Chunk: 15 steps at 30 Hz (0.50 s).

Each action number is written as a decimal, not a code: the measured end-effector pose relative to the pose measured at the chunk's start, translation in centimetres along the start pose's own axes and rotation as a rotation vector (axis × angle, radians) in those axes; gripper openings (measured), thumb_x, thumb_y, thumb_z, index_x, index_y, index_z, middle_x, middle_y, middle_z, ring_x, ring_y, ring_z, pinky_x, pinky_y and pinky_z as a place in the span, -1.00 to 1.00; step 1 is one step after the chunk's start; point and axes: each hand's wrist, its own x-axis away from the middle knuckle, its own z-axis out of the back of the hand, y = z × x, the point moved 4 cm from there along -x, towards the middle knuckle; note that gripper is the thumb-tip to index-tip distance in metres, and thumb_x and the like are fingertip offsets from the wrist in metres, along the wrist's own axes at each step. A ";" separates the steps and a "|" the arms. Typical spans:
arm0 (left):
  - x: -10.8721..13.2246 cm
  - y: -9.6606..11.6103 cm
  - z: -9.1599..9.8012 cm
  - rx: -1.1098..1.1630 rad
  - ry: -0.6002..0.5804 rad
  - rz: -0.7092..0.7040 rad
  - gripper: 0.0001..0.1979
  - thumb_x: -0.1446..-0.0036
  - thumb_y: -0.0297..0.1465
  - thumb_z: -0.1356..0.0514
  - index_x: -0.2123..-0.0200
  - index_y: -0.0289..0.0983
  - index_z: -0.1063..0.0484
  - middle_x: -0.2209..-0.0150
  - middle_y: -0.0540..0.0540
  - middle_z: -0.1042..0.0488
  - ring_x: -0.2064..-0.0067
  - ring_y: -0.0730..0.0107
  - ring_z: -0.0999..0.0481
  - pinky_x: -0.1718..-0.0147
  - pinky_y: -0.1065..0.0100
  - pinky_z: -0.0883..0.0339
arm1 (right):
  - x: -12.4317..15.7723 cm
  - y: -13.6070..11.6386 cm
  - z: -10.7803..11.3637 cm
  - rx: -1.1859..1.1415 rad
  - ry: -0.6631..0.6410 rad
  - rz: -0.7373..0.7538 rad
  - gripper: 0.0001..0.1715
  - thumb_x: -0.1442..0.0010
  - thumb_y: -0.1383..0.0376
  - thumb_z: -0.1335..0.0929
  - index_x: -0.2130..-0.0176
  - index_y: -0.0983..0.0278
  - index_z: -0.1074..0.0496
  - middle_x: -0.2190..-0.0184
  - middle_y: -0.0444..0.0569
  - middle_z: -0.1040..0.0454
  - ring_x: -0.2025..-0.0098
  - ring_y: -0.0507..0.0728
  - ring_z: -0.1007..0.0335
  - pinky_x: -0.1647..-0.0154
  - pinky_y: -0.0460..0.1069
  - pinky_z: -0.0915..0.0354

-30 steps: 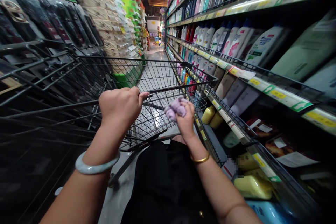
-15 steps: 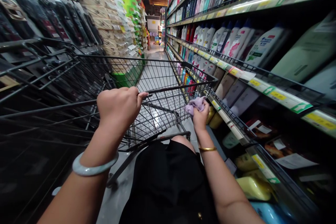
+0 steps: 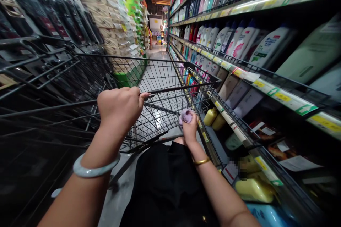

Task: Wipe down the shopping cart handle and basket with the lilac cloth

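Observation:
My left hand [image 3: 119,108] is closed round the handle bar of a black wire shopping cart [image 3: 170,78]; a pale green bangle sits on that wrist. My right hand [image 3: 190,127] is clenched on a small crumpled lilac cloth [image 3: 185,116], held low against the cart's near right side. A gold bangle circles the right wrist. The cart's basket looks bare of goods. My dark clothing fills the bottom centre.
Shelves of shampoo and wash bottles [image 3: 239,39] run close along the right, with yellow price tags [image 3: 282,96] on the edges. Yellow bottles [image 3: 211,116] sit on the low shelf. Stacked packs [image 3: 112,25] and hanging black goods line the left. The aisle floor [image 3: 157,55] stretches ahead.
My right hand with the lilac cloth went right towards the shelf edge, then came back left and lower against the cart. The left hand stayed on the handle.

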 end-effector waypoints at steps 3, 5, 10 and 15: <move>0.0 0.0 0.1 -0.003 0.011 0.000 -0.36 -0.51 0.03 0.13 0.33 -0.26 -0.52 0.33 -0.27 -0.60 0.32 -0.03 -0.54 0.41 0.16 0.15 | 1.5 -3.7 -1.7 0.006 -0.161 0.265 -0.42 -0.08 0.49 -0.36 -0.09 0.19 -0.48 -0.16 0.12 -0.35 -0.23 0.23 -0.36 -0.33 0.19 -0.36; 0.1 0.1 0.1 0.001 0.021 -0.012 -0.37 -0.51 0.03 0.12 0.33 -0.26 -0.53 0.33 -0.27 -0.60 0.32 -0.02 -0.54 0.40 0.17 0.15 | 3.1 -3.8 -2.6 0.055 -0.299 0.373 -0.35 -0.02 0.56 -0.33 -0.07 0.17 -0.52 -0.18 0.11 -0.35 -0.27 0.25 -0.33 -0.39 0.23 -0.31; 0.0 0.1 0.0 0.018 0.029 -0.018 -0.35 -0.50 0.04 0.13 0.33 -0.24 -0.55 0.34 -0.27 -0.60 0.34 0.00 -0.53 0.39 0.16 0.11 | 4.6 0.7 -2.6 0.106 -0.254 0.081 -0.43 0.03 0.56 -0.33 0.03 0.25 -0.52 -0.06 0.12 -0.38 -0.14 0.26 -0.40 -0.32 0.26 -0.39; 0.0 0.2 -0.2 0.045 0.023 -0.002 -0.35 -0.49 0.03 0.11 0.31 -0.26 -0.59 0.32 -0.30 -0.61 0.33 -0.03 -0.53 0.37 0.16 0.06 | 6.4 -4.0 -3.8 0.002 -0.281 0.204 -0.42 -0.09 0.49 -0.35 -0.11 0.24 -0.48 -0.18 0.17 -0.32 -0.26 0.26 -0.36 -0.38 0.22 -0.35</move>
